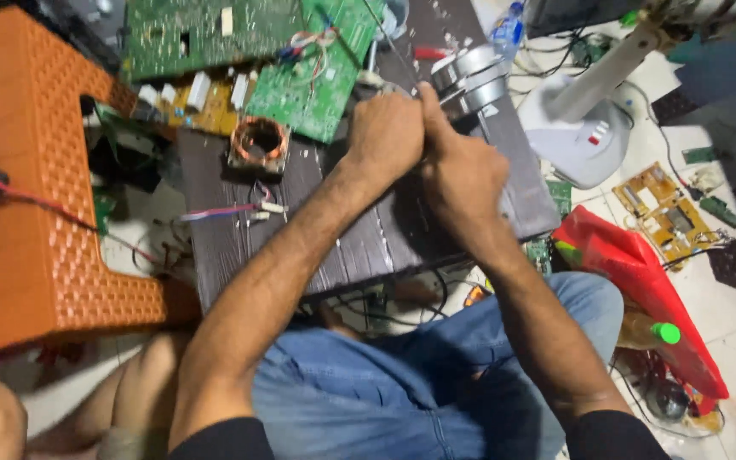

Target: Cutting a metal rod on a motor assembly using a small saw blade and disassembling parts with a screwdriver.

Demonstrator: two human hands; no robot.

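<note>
**A:** From the head camera, what are the hands doing?

**B:** Both meet over the far part of the dark wood-grain worktop [368, 243]. The left hand [385, 136] is curled into a fist, fingers [398, 106] closed tight. The right hand [462, 175] presses against it, thumb raised alongside the left knuckles, its fingers folded under and out of sight.

**A:** Closed on what?

**B:** I cannot tell for sure. They bunch right at the stack of shiny grey metal discs [470, 78], which lies at the far right of the worktop, touching or just behind the hands. A thin wire [382, 34] runs up from the left fist toward the top edge.

**A:** What else is on the worktop?

**B:** A copper wire coil on a small square base [259, 141] sits to the left of the hands, well apart. Beyond it lie a large green circuit board [313, 81] and a yellow circuit board with white parts [206, 102]. Pink and white leads with a small connector [240, 209] lie nearer the person.

**A:** And around it?

**B:** An orange plastic stool with a woven pattern [36, 196] at the left, a white fan base [577, 132] at the right, a red plastic bag [641, 290] on the floor, and blue jeans [402, 383] below.
</note>
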